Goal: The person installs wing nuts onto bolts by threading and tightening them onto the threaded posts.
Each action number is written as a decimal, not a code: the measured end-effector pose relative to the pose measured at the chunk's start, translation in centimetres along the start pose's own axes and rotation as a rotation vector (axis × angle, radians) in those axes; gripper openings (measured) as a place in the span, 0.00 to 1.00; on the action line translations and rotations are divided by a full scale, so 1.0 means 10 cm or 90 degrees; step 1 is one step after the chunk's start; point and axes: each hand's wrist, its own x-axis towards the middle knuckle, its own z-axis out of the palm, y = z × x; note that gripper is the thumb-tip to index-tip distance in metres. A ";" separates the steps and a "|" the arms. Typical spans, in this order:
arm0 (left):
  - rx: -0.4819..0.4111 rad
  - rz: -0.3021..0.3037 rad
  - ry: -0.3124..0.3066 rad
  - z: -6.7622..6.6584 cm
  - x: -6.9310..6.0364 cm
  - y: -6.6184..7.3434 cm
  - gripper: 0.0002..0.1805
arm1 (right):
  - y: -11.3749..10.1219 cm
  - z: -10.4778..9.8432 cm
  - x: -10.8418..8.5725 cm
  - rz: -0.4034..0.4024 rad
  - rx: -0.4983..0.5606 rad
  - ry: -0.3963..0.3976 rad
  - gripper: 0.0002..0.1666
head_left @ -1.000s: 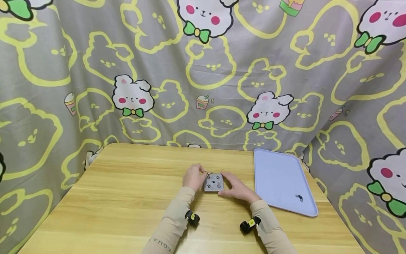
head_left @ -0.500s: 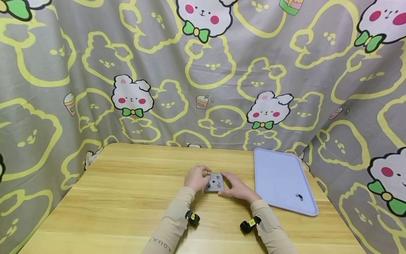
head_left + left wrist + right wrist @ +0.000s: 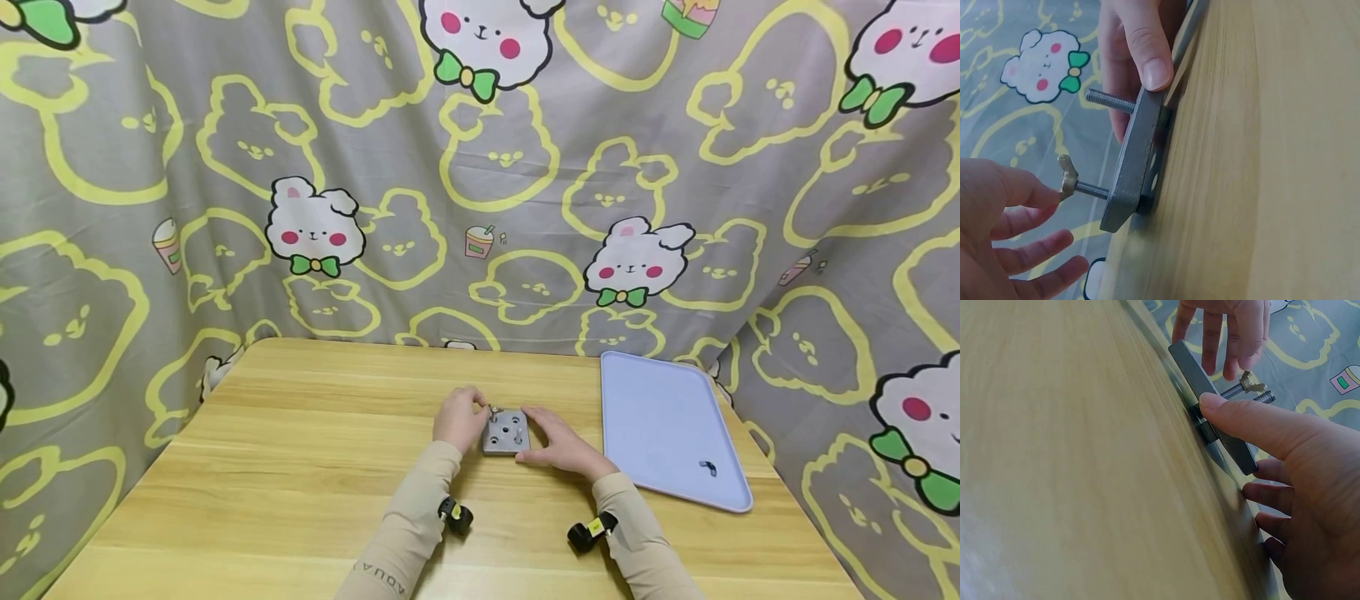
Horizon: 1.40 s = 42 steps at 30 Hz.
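Note:
A grey metal plate (image 3: 501, 447) with several holes stands at the middle of the table, bolts rising from it. In the left wrist view, a brass wing nut (image 3: 1068, 176) sits near the end of one bolt; the other threaded bolt (image 3: 1109, 100) shows no nut. The left hand (image 3: 457, 422) is at the plate's far left corner, its thumb and a fingertip pinching the wing nut, the other fingers spread. Around the plate's right side, the right hand (image 3: 564, 446) grips its edges, the thumb (image 3: 1241, 419) on the near edge. Dark feet show under the plate (image 3: 1194, 370).
To the right lies a pale blue tray (image 3: 667, 417) with a small dark part (image 3: 708, 468) near its lower right. The wooden table (image 3: 300, 467) runs back to a patterned curtain (image 3: 405, 167). Black wrist cameras sit on both forearms.
The left hand's fingers have drawn back leftward from over the plate to its far left corner, close to where they were a second ago. The right hand and plate stay in place.

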 end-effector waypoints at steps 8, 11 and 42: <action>0.006 0.035 -0.085 0.00 -0.02 0.02 0.12 | -0.02 -0.01 -0.02 0.007 0.008 -0.005 0.55; 0.008 0.034 -0.095 0.02 -0.02 0.02 0.13 | -0.02 -0.01 -0.02 0.010 0.004 -0.006 0.54; -0.047 0.007 -0.081 0.03 0.00 -0.01 0.11 | -0.01 -0.01 -0.01 -0.001 -0.007 -0.005 0.55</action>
